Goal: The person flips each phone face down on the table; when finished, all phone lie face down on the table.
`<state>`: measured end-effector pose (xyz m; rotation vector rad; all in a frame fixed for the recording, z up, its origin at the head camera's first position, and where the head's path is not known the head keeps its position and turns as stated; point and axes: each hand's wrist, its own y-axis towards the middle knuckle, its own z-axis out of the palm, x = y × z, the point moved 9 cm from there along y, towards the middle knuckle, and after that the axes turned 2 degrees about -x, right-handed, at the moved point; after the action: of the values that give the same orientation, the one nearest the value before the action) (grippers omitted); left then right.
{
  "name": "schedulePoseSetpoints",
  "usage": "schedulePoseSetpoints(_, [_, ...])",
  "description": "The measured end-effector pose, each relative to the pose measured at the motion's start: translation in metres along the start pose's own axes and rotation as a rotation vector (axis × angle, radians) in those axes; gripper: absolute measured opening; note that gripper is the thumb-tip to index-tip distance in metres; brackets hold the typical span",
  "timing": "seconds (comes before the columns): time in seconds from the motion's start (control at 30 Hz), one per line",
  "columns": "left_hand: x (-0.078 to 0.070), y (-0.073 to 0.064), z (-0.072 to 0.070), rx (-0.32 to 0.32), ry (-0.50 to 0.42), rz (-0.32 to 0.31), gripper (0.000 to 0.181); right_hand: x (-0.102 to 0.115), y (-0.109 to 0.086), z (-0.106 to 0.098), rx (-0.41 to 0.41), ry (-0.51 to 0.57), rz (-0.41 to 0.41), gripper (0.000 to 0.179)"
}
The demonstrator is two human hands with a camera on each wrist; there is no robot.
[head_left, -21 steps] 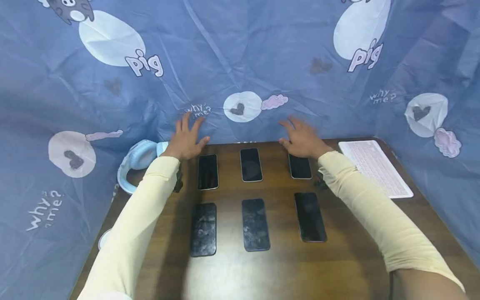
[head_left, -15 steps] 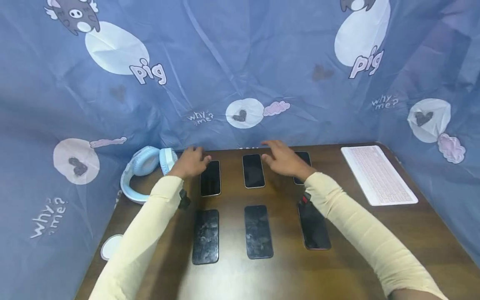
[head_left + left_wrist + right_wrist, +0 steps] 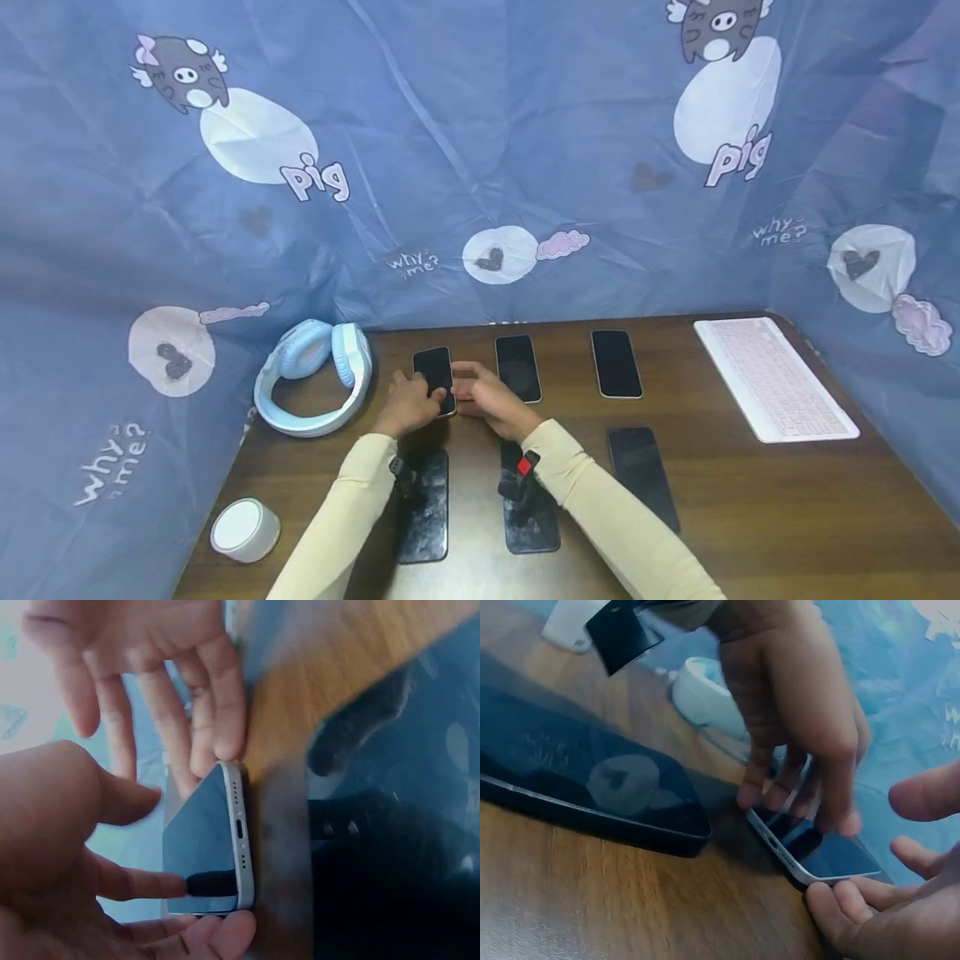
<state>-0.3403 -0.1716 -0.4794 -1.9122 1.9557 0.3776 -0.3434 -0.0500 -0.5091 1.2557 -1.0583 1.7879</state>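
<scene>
Six dark phones lie in two rows on the brown table (image 3: 750, 517). Both hands meet at the back-left phone (image 3: 435, 368) (image 3: 204, 840) (image 3: 821, 853). My left hand (image 3: 408, 402) (image 3: 795, 712) comes down over it, curled fingertips on its left side and screen. The fingertips (image 3: 840, 900) of my right hand (image 3: 487, 402) (image 3: 172, 667) touch its near right corner, thumb held apart. In the right wrist view the phone's near end looks slightly raised off the wood. The other back-row phones (image 3: 517, 367) (image 3: 617, 362) and the front-row phones (image 3: 423, 504) (image 3: 643, 477) lie untouched.
Light blue headphones (image 3: 315, 379) sit at the back left and a small white round object (image 3: 243, 527) at the front left. A pink-white keyboard (image 3: 772, 377) lies along the right edge. A blue printed curtain (image 3: 480, 150) walls the table on three sides.
Both hands have drawn back from the far curtain and closed in on the back-left phone. The head view has pulled back, showing more table.
</scene>
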Motion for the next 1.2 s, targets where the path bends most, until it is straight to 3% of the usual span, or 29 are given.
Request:
schedulePoseSetpoints(0.1, [-0.001, -0.002, 0.000, 0.009, -0.047, -0.004, 0.064, 0.001, -0.002, -0.003, -0.020, 0.078, 0.004, 0.054])
schedulePoseSetpoints(0.27, [-0.006, -0.002, -0.008, 0.020, -0.137, 0.033, 0.071, 0.016, -0.007, 0.005, 0.028, 0.154, -0.057, 0.052])
schedulePoseSetpoints(0.4, [-0.006, 0.000, -0.010, 0.034, -0.263, 0.023, 0.063, 0.027, -0.008, 0.019, 0.074, 0.161, -0.099, 0.053])
schedulePoseSetpoints(0.47, [-0.003, 0.003, -0.010, 0.013, -0.274, 0.020, 0.053, 0.025, -0.006, 0.018, 0.025, 0.062, -0.099, 0.051])
schedulePoseSetpoints(0.6, [0.004, 0.006, -0.006, -0.010, -0.286, 0.015, 0.045, 0.014, -0.002, 0.003, -0.153, -0.235, -0.087, 0.045])
schedulePoseSetpoints(0.7, [0.009, 0.006, -0.003, 0.007, -0.334, -0.005, 0.042, 0.014, 0.003, -0.002, -0.201, -0.379, -0.102, 0.043])
schedulePoseSetpoints(0.93, [0.008, 0.000, -0.007, -0.011, -0.219, 0.012, 0.032, 0.019, 0.000, 0.009, -0.250, -0.660, -0.178, 0.034])
schedulePoseSetpoints(1.07, [0.009, -0.001, -0.012, -0.065, -0.073, 0.040, 0.023, 0.019, 0.001, 0.018, -0.228, -0.647, -0.235, 0.034])
schedulePoseSetpoints(1.2, [0.010, -0.003, -0.014, -0.103, 0.095, 0.082, 0.027, 0.016, 0.003, 0.023, -0.214, -0.573, -0.252, 0.035])
